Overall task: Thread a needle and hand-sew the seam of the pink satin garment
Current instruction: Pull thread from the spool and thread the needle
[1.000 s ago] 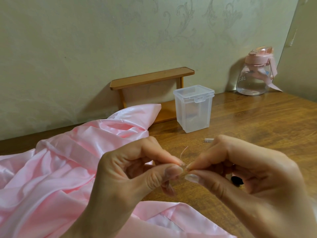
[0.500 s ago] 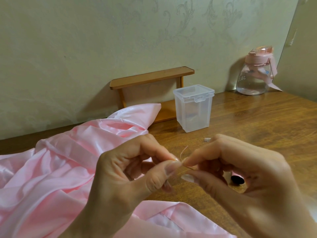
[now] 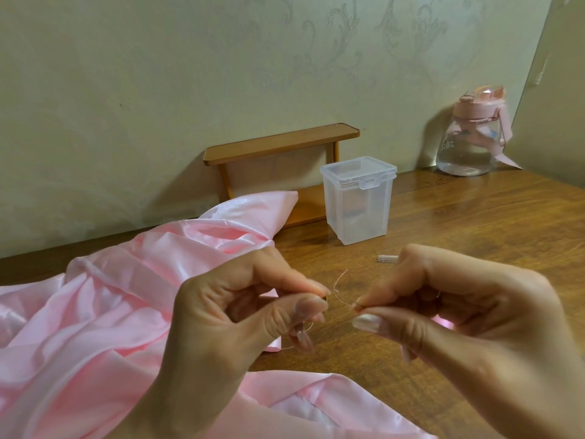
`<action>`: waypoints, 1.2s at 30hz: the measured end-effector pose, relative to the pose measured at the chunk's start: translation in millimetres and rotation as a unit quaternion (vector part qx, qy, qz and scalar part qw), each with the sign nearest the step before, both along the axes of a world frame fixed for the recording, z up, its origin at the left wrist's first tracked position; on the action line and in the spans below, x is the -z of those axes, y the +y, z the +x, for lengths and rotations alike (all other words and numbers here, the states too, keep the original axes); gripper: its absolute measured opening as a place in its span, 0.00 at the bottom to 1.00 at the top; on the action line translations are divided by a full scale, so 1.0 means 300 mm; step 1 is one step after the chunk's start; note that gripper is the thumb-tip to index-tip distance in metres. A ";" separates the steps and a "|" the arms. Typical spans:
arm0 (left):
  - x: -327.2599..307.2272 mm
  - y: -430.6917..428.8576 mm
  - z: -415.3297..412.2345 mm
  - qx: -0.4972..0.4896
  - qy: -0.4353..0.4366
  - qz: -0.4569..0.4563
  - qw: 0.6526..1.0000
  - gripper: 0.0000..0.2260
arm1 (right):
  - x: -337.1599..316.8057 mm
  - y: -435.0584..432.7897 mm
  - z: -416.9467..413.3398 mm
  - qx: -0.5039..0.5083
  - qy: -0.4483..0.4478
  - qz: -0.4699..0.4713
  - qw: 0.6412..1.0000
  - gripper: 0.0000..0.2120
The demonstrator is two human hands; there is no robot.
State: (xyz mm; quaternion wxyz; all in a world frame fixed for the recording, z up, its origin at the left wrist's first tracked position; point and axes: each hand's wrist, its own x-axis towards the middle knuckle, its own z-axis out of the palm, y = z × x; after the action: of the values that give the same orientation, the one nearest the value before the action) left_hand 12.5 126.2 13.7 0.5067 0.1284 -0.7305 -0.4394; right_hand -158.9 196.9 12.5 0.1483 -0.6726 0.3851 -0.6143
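Note:
The pink satin garment (image 3: 104, 299) lies crumpled over the left and near part of the wooden table (image 3: 474, 223). Above it my left hand (image 3: 240, 312) pinches a thin pale thread (image 3: 340, 286) between thumb and forefinger; a short end curls up from the pinch. My right hand (image 3: 449, 315) pinches the same thread a little to the right, and a short stretch spans the gap between the two pinches. The needle is too small to make out; it may be hidden in my fingers.
A clear plastic lidded box (image 3: 359, 198) stands behind my hands. A small wooden shelf (image 3: 281, 144) leans at the wall. A pink-lidded water bottle (image 3: 468, 137) is at the back right. A tiny clear tube (image 3: 387, 258) lies on the table.
My two hands were fingertip to fingertip; now they have drawn apart, and a short length of thread shows between them.

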 end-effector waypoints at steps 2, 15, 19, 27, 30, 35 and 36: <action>0.000 -0.001 -0.001 0.001 0.001 0.000 1.000 0.06 | 0.000 0.000 0.002 0.000 0.005 -0.003 1.000 0.04; 0.002 -0.018 -0.003 0.012 -0.006 -0.023 1.000 0.05 | -0.005 0.001 -0.001 -0.008 0.008 0.005 1.000 0.04; 0.004 -0.013 -0.001 0.010 -0.002 -0.016 1.000 0.05 | -0.005 0.002 -0.001 -0.016 0.004 0.012 1.000 0.04; 0.001 0.003 0.000 0.007 0.000 0.003 1.000 0.06 | -0.003 0.001 0.002 -0.017 0.002 0.014 1.000 0.05; 0.000 0.003 0.000 0.010 -0.002 0.005 1.000 0.06 | -0.002 0.002 0.002 -0.022 -0.002 0.016 1.000 0.05; 0.000 0.002 0.001 0.011 -0.003 0.009 1.000 0.06 | -0.002 0.004 0.002 -0.026 -0.009 0.026 0.999 0.05; 0.000 0.002 0.000 0.012 -0.005 0.009 1.000 0.06 | 0.000 0.005 0.001 -0.027 -0.011 0.028 0.999 0.05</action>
State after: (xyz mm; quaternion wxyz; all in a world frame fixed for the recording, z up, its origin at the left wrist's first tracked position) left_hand 12.6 126.9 13.8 0.4968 0.1267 -0.7303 -0.4515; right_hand -158.5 198.4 12.6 0.1879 -0.6715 0.3820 -0.6065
